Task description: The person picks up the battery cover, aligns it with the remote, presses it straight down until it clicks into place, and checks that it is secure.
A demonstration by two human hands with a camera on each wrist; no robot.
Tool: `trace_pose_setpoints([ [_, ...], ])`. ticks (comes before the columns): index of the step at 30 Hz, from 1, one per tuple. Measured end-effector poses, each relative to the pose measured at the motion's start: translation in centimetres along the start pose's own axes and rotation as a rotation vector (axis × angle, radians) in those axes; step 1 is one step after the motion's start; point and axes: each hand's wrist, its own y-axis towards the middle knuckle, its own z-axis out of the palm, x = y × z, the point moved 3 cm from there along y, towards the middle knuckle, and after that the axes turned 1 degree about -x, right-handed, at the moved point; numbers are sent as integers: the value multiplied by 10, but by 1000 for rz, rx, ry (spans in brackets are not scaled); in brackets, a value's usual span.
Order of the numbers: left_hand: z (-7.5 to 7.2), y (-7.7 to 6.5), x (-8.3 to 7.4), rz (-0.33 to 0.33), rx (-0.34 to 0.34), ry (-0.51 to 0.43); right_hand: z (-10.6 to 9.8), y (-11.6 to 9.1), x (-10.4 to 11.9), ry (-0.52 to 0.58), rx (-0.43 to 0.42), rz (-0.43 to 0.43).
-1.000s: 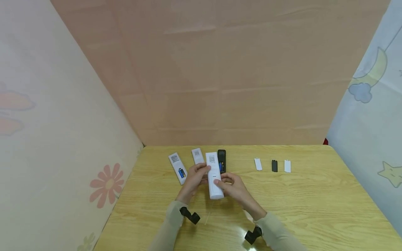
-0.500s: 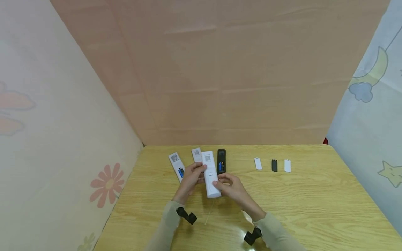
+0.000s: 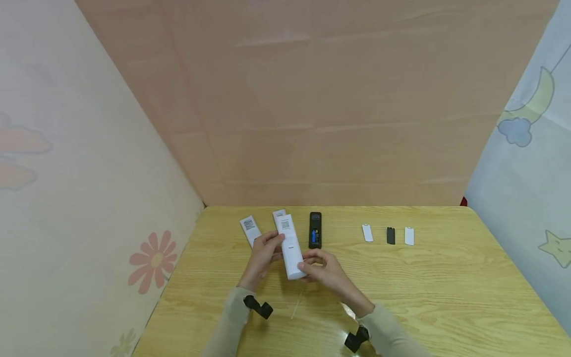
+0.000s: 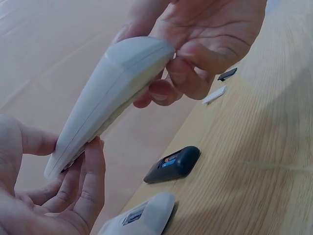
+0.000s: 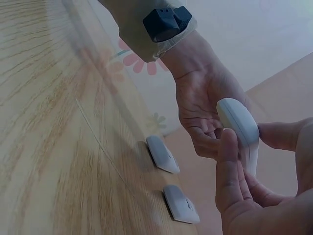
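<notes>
Both hands hold a white remote control [image 3: 292, 250] above the table, its back with a printed label facing up. The left hand [image 3: 262, 258] pinches its far part, thumb on one side and fingers on the other, as the left wrist view also shows. The right hand [image 3: 327, 271] grips its near end between thumb and curled fingers [image 5: 228, 169]. Beyond the hands lies a black remote control [image 3: 315, 230], its battery compartment uncovered and batteries inside. Two more white remotes, one at the left [image 3: 250, 228] and one behind the held one [image 3: 279, 213], are partly hidden.
A white battery cover [image 3: 367, 233], a black battery cover [image 3: 390, 235] and another white cover [image 3: 409, 236] lie in a row at the back right of the wooden table [image 3: 437, 292]. A thin pale strip [image 3: 296, 303] lies near the hands. Walls stand behind and at both sides.
Both hands have carried the held white remote to the left. The black remote now shows fully, while the white remotes at the left are more covered.
</notes>
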Motion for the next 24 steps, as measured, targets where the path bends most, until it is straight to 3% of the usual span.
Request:
trace_pose_setpoints([
  [12, -20, 0, -2, -1, -57, 1, 15, 9, 0, -23, 25, -8],
  [24, -39, 2, -7, -13, -74, -26, 30, 22, 3, -57, -15, -24],
])
